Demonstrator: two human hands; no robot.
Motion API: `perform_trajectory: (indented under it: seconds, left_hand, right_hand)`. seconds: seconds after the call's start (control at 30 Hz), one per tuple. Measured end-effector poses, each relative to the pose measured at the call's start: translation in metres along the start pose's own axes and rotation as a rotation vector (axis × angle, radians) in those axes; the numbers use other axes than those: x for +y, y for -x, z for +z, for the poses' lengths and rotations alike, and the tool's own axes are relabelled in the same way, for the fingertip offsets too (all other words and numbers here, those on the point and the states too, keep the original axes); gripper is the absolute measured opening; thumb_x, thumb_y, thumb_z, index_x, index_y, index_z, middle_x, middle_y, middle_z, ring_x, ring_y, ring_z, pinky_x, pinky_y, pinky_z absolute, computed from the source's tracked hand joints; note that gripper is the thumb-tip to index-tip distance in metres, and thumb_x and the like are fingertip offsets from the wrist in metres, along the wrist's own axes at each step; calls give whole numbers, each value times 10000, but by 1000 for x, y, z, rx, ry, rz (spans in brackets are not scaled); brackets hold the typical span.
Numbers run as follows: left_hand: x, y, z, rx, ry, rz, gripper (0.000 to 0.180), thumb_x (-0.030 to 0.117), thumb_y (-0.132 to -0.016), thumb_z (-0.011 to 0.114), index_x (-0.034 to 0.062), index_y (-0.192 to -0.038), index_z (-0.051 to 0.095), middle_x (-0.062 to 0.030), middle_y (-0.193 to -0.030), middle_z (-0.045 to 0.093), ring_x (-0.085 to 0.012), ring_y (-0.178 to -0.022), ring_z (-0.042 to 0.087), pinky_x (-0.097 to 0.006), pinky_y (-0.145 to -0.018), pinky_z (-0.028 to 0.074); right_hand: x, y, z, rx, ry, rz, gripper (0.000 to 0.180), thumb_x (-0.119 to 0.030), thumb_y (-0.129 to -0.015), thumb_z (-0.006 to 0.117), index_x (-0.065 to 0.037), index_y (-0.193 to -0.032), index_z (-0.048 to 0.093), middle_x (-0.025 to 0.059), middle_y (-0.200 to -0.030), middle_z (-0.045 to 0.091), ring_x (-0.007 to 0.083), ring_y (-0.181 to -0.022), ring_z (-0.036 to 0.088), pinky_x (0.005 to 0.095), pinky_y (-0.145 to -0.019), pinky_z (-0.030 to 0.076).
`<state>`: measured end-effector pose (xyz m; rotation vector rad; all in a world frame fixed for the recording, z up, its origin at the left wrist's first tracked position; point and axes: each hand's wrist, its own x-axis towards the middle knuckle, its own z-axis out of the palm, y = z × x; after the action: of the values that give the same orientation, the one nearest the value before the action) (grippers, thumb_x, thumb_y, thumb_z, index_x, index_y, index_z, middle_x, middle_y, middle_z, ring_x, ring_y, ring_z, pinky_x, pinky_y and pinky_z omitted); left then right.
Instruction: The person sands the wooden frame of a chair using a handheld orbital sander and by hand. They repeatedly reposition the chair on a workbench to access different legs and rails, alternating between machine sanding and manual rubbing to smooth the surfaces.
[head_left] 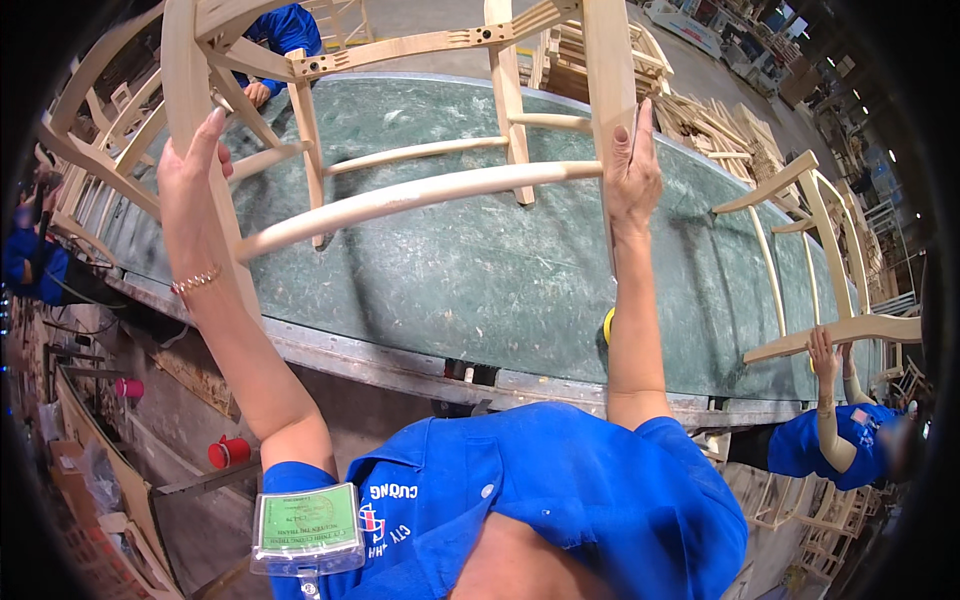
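Observation:
A pale, unpainted wooden chair frame [430, 194] stands upright in front of me on a green-topped work table [450, 290]. Its legs are joined by curved rails and thin round stretchers. My left hand [195, 195] is closed on the left near leg, thumb pointing up and the other fingers partly hidden. On the right near leg [613, 75], my right hand [635, 180] is closed at about the same height, its fingers lying along the wood. Dark screw heads [487, 34] show in the corner blocks of the upper rail.
Another chair frame [835, 240] stands at the table's right end, with a co-worker's hand [823, 350] on it. More frames [110, 140] crowd the left. A person in blue [290, 30] is across the table. Wooden parts [715, 130] are piled behind. A red container [229, 452] sits lower left.

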<state>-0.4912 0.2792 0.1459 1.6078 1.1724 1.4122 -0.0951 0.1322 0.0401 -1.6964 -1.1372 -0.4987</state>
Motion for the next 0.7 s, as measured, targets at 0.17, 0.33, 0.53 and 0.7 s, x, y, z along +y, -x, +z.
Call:
perform_trajectory:
  seconds: [0.17, 0.33, 0.53, 0.7]
  left_hand:
    - [-6, -20, 2, -13, -17, 12, 421, 445, -843, 700, 56, -967, 594, 21, -678, 508, -52, -597, 497, -210, -531, 391]
    - [-11, -28, -5, -29, 7, 63, 429, 450, -836, 707, 56, -961, 592, 26, -682, 527, -54, -576, 506, -206, -517, 407]
    - [-29, -21, 3, 9, 256, 241, 204, 257, -896, 618, 71, -959, 669, -16, -763, 448, -130, -776, 532, -304, -705, 444]
    - [-10, -38, -8, 24, 87, 22, 456, 318, -774, 740, -51, -971, 557, -82, -770, 610, -134, -645, 595, -287, -602, 497]
  right_hand:
    - [0, 11, 0, 52, 70, -254, 603, -427, -1004, 388, -32, -1457, 349, 203, -1373, 492, 357, -1268, 478, 448, -1016, 416]
    - [-37, 33, 19, -64, -13, -506, 528, -330, -991, 447, -29, -1424, 413, 176, -1451, 427, 335, -1370, 367, 463, -1154, 233]
    - [-163, 53, 88, -249, 40, -718, 594, -360, -907, 568, -97, -1422, 433, 76, -1476, 426, 238, -1401, 342, 458, -1189, 157]
    - [-166, 58, 81, -346, -4, -885, 586, -162, -859, 635, -79, -1406, 443, 78, -1477, 424, 234, -1397, 349, 472, -1197, 148]
